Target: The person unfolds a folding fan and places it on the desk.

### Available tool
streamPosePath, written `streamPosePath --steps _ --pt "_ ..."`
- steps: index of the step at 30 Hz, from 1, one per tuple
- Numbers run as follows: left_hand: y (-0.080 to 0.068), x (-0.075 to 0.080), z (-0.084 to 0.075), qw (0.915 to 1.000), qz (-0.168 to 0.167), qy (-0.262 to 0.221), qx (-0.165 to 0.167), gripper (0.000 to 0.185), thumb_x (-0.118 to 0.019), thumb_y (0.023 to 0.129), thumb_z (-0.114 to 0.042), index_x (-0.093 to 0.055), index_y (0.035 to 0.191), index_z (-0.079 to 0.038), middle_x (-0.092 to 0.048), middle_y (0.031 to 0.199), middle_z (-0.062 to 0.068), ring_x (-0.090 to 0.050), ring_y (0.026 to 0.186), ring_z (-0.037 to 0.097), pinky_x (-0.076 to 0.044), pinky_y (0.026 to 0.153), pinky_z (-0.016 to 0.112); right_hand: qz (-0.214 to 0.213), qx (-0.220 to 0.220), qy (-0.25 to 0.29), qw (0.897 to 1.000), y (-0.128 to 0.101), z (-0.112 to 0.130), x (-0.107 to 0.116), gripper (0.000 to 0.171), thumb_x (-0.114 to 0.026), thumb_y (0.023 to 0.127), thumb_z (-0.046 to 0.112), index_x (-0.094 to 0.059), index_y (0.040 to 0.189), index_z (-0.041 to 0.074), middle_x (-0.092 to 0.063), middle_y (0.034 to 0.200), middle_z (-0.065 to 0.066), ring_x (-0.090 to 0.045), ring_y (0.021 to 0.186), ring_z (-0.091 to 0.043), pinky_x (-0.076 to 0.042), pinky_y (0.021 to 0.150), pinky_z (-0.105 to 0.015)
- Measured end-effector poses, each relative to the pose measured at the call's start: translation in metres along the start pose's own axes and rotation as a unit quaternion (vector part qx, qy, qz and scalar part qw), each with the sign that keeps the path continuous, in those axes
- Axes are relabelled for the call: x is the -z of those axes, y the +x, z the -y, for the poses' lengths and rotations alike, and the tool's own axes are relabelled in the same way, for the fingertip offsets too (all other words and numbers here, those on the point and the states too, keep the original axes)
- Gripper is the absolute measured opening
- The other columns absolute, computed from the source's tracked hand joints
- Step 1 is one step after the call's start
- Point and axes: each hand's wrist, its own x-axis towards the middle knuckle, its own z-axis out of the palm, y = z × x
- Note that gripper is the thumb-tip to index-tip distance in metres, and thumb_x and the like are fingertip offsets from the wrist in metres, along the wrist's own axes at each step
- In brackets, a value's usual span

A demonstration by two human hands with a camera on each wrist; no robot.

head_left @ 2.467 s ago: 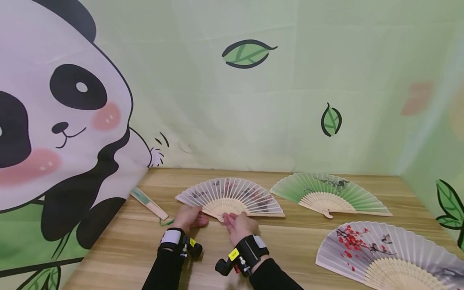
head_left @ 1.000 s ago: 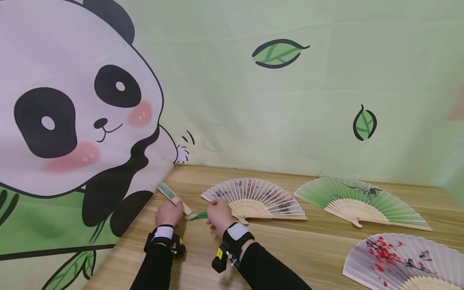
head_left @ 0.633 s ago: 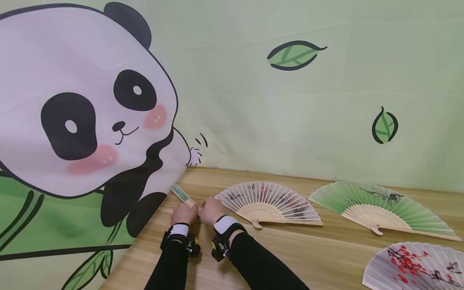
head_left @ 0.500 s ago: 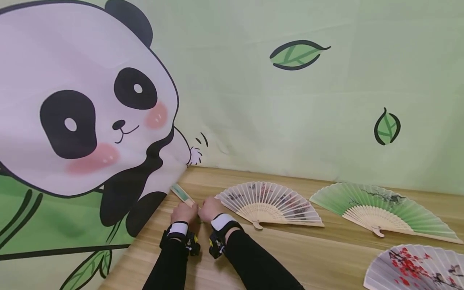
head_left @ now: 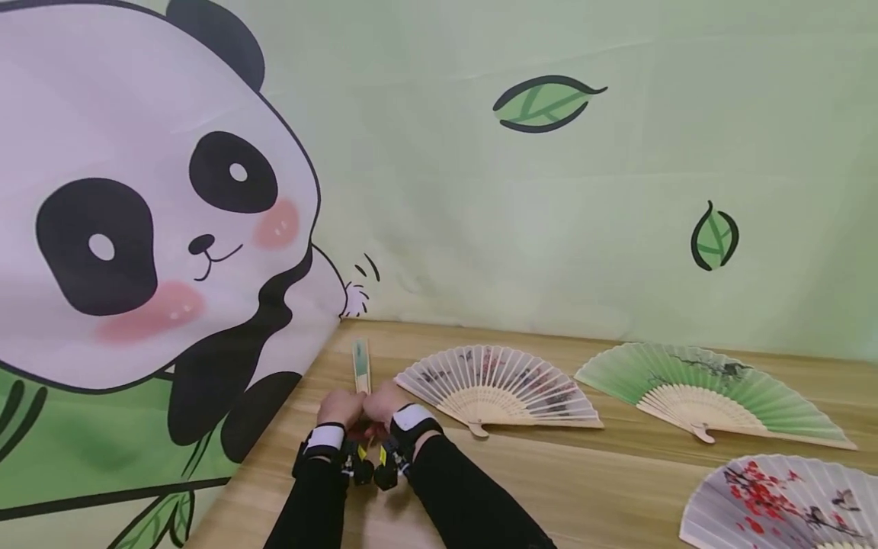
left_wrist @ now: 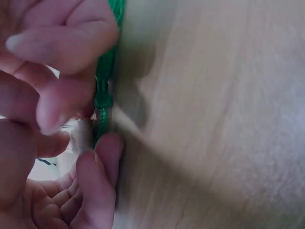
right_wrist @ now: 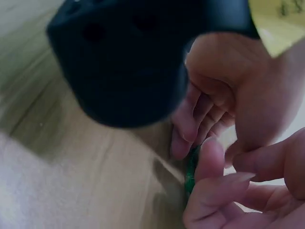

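Observation:
A closed folding fan [head_left: 361, 362] with pale wooden ribs and a green panel points away from me, its near end between my hands. My left hand [head_left: 339, 409] grips that near end from the left side. From the right, my right hand [head_left: 384, 400] holds the same end, the two hands almost touching. A green tassel [left_wrist: 105, 71] hangs from the fan's end, beside the curled fingers in the left wrist view. Part of the tassel [right_wrist: 190, 171] shows between the hands in the right wrist view. The hands hide most of the fan's lower end.
Right of the hands lies a spread pale fan with flowers [head_left: 480, 396]. Farther right is a spread green fan [head_left: 686, 393], and a spread grey-lilac fan with red blossoms [head_left: 775, 488] at front right. A panda-printed cloth [head_left: 226, 267] borders the wooden table [head_left: 494, 488] on the left.
My hands left the flowered fan, and my right hand took the tassel before moving to the closed fan's end. The closed fan turned from slanting to nearly straight ahead.

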Motion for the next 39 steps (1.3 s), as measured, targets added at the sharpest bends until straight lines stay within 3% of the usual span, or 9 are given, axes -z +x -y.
streamPosePath --steps 5,8,11,16,19,26,32,36,39 --pt "-0.004 -0.004 0.006 0.9918 0.05 -0.114 0.03 0.027 -0.052 0.087 -0.018 -0.062 0.072 0.002 -0.056 0.065 0.008 -0.055 0.058 0.019 -0.044 0.05 0.024 -0.005 -0.028 0.073 0.997 -0.019 -0.001 0.003 0.022 -0.056 0.086 -0.008 -0.055 0.065 -0.002 -0.048 0.048 -0.005 -0.04 0.036 -0.009 -0.028 0.034 -0.017" --pt "-0.006 -0.008 0.005 0.9678 0.091 -0.23 0.048 0.025 -0.052 0.09 -0.013 -0.063 0.073 0.001 -0.058 0.058 0.004 -0.056 0.05 0.013 -0.047 0.046 0.023 0.009 -0.039 0.104 0.994 -0.023 -0.005 0.006 0.027 -0.052 0.087 -0.007 -0.049 0.062 0.002 -0.043 0.048 -0.002 -0.038 0.037 -0.008 -0.027 0.035 -0.016" --pt "-0.007 -0.01 -0.001 0.9506 0.113 -0.285 0.048 0.028 -0.052 0.095 -0.016 -0.063 0.075 0.001 -0.057 0.058 0.002 -0.053 0.05 0.011 -0.045 0.046 0.021 0.015 -0.044 0.136 0.99 -0.025 -0.01 0.01 0.032 -0.049 0.09 -0.003 -0.048 0.059 0.005 -0.044 0.047 0.0 -0.038 0.038 -0.006 -0.027 0.035 -0.016" --pt "-0.004 -0.01 -0.015 0.9573 0.106 -0.268 0.026 0.037 -0.048 0.1 -0.027 -0.063 0.079 0.0 -0.055 0.062 0.004 -0.05 0.052 0.013 -0.04 0.049 0.022 0.009 -0.03 0.157 0.987 -0.025 -0.011 0.021 0.029 -0.051 0.092 0.002 -0.053 0.063 0.006 -0.047 0.049 0.001 -0.039 0.04 -0.007 -0.029 0.035 -0.017" --pt "-0.001 -0.012 -0.026 0.9511 0.09 -0.295 0.021 0.04 -0.046 0.101 -0.033 -0.061 0.083 -0.001 -0.052 0.06 0.002 -0.048 0.051 0.014 -0.038 0.048 0.024 0.01 -0.018 0.168 0.986 -0.027 -0.009 0.031 0.021 -0.054 0.094 0.004 -0.051 0.073 0.008 -0.047 0.053 0.0 -0.04 0.04 -0.008 -0.029 0.035 -0.017" --pt "-0.008 -0.016 -0.07 0.922 0.087 -0.375 -0.04 0.051 -0.046 0.102 -0.04 -0.059 0.116 0.007 -0.055 0.069 0.0 -0.049 0.053 0.009 -0.041 0.047 0.02 0.034 0.033 0.203 0.978 -0.052 -0.001 0.072 0.01 -0.054 0.092 0.004 -0.049 0.084 0.009 -0.043 0.059 -0.001 -0.042 0.041 -0.01 -0.028 0.037 -0.019" --pt "-0.027 -0.02 -0.118 0.9088 0.132 -0.381 -0.107 0.043 -0.048 0.102 -0.037 -0.061 0.107 0.004 -0.051 0.066 -0.001 -0.046 0.053 0.008 -0.038 0.046 0.019 0.055 0.062 0.231 0.969 -0.086 -0.012 0.127 0.004 -0.056 0.092 0.01 -0.053 0.091 0.007 -0.041 0.059 0.001 -0.043 0.043 -0.009 -0.027 0.038 -0.018" --pt "-0.049 -0.026 -0.148 0.8837 0.183 -0.403 -0.153 0.037 -0.05 0.102 -0.035 -0.061 0.097 0.0 -0.049 0.063 0.0 -0.041 0.049 0.008 -0.03 0.043 0.018 0.078 0.095 0.227 0.966 -0.118 -0.03 0.17 0.008 -0.056 0.093 0.012 -0.053 0.095 0.005 -0.041 0.06 0.002 -0.043 0.045 -0.01 -0.028 0.039 -0.018" --pt "-0.069 -0.032 -0.167 0.8544 0.238 -0.424 -0.182 0.034 -0.052 0.102 -0.034 -0.059 0.094 -0.001 -0.049 0.063 0.001 -0.041 0.048 0.008 -0.028 0.041 0.018 0.087 0.114 0.21 0.967 -0.144 -0.044 0.2 0.012 -0.056 0.093 0.013 -0.053 0.099 0.003 -0.039 0.058 0.002 -0.044 0.045 -0.01 -0.028 0.041 -0.019"
